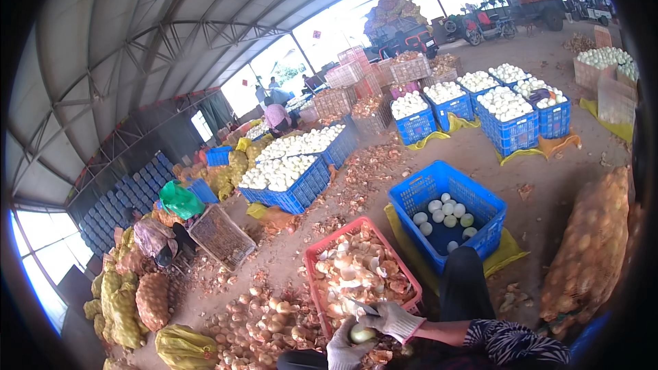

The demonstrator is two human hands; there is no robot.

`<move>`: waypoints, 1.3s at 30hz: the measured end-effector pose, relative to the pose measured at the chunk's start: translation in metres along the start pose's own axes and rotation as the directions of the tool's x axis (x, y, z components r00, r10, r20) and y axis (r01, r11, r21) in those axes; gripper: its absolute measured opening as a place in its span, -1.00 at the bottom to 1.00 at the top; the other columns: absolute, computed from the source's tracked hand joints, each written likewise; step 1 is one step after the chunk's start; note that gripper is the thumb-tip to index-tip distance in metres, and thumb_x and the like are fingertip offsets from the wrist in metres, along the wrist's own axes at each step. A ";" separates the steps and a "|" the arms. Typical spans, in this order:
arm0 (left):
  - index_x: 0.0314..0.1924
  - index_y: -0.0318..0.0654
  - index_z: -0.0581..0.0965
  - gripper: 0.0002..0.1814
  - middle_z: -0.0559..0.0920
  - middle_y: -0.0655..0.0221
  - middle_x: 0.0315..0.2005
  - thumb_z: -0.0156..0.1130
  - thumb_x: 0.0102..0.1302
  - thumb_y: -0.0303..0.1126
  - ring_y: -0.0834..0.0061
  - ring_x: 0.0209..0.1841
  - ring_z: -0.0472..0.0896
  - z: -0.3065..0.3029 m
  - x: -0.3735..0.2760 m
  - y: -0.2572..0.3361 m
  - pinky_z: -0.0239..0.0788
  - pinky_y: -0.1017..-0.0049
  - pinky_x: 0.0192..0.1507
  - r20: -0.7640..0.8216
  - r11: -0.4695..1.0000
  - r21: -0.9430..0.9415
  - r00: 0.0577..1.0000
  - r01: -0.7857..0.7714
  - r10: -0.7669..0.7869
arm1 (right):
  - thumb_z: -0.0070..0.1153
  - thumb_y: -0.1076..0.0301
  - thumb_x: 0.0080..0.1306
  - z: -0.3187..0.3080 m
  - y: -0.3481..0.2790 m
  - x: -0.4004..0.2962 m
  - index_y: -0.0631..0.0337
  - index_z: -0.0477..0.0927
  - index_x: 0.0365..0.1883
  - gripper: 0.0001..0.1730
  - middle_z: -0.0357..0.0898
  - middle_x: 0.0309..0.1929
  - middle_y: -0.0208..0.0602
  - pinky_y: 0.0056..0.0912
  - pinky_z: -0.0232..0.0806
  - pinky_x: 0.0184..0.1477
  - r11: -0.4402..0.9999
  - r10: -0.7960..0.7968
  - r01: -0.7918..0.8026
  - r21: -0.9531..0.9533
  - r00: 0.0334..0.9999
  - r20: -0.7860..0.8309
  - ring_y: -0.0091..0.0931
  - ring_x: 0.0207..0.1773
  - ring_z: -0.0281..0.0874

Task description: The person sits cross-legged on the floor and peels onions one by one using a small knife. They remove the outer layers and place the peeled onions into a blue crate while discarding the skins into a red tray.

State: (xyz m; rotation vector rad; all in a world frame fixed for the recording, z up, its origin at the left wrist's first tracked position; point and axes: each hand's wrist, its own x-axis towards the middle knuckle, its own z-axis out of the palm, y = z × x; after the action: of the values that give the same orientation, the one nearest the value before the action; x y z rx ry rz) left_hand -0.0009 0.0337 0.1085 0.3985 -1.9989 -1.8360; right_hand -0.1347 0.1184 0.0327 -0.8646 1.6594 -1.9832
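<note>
Both my hands wear pale knitted gloves and work close together at the near end of a red plastic crate. An onion with a pale green surface is held in my left hand. My right hand grips a knife, its blade pointing up and left over the crate. Loose onion skins fill much of that crate. Beyond my knee, a blue plastic crate holds several peeled onions on its floor.
Unpeeled onions lie heaped on the floor at the left, near a yellow mesh sack. A large mesh sack of onions stands at the right. Full blue crates are farther off. A co-worker sits at the left.
</note>
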 end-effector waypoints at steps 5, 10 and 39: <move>0.29 -0.47 0.38 -0.15 0.62 0.16 0.00 0.56 -0.05 -0.60 0.45 -0.09 0.63 -0.011 0.002 -0.013 0.57 0.50 -0.05 0.011 1.000 0.018 1.000 -0.020 0.020 | 0.30 0.06 0.30 0.006 -0.026 -0.012 0.33 0.62 -0.27 -0.58 0.64 -0.47 -0.27 -0.40 0.37 -0.29 0.996 0.065 -0.070 -0.052 0.994 -0.090 -0.60 -0.39 0.52; 0.30 -0.41 0.38 -0.21 0.63 0.18 -0.06 0.48 0.02 -0.67 0.44 -0.12 0.64 -0.007 0.003 -0.017 0.58 0.47 -0.10 -0.009 0.987 -0.159 1.000 0.017 -0.018 | 0.31 0.11 0.31 0.009 -0.033 -0.014 0.31 0.61 -0.23 -0.62 0.62 -0.43 -0.34 -0.46 0.37 -0.27 0.997 0.074 -0.073 0.017 0.991 -0.113 -0.62 -0.36 0.49; 0.34 -0.36 0.34 -0.17 0.66 0.26 -0.11 0.45 0.01 -0.57 0.57 -0.34 0.65 -0.008 0.032 -0.047 0.44 0.69 -0.53 0.094 0.677 -0.709 0.977 0.199 -0.189 | 0.24 0.24 0.29 0.001 -0.022 0.038 0.36 0.55 -0.31 -0.70 0.47 -0.55 -0.35 -0.43 0.31 -0.41 0.978 -0.042 -0.015 -0.206 0.962 -0.270 -0.61 -0.48 0.39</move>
State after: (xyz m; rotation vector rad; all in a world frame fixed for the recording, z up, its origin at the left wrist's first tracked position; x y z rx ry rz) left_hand -0.0278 0.0077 0.0658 0.3569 -1.1013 -2.5670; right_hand -0.1594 0.0971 0.0614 -0.6953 2.0489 -2.0396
